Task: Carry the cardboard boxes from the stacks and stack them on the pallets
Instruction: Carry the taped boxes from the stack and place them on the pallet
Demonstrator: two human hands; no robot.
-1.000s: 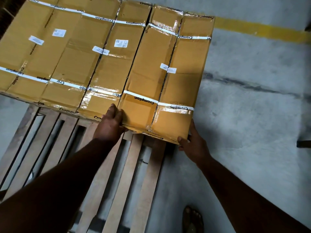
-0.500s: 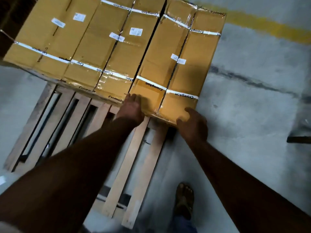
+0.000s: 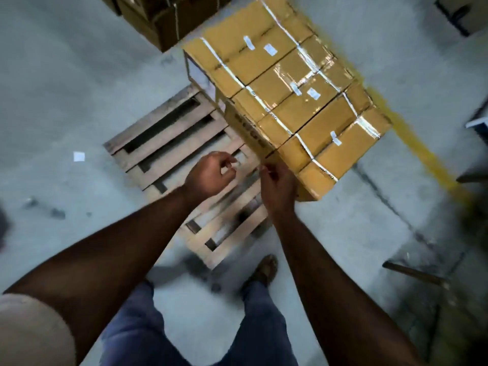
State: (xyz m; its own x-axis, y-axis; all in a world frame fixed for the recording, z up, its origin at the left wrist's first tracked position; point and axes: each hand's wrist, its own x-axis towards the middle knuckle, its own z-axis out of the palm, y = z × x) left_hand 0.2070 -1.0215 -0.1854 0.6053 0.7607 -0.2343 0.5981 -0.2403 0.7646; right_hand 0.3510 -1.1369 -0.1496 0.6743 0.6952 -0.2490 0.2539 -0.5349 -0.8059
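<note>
Standing nearest is a foot [image 3: 264,269] on the floor [image 3: 66,101], just off the pallet [image 3: 169,143]. Above its bare slats, both hands hang empty: the left hand [image 3: 210,174] with fingers loosely curled, the right hand [image 3: 277,186] loosely bent, at the corner of the closest box [image 3: 340,143]; contact is unclear. Three taped, strapped boxes [image 3: 280,77] lie side by side on the pallet's far half. Beyond them stand darker cartons [image 3: 163,19].
</note>
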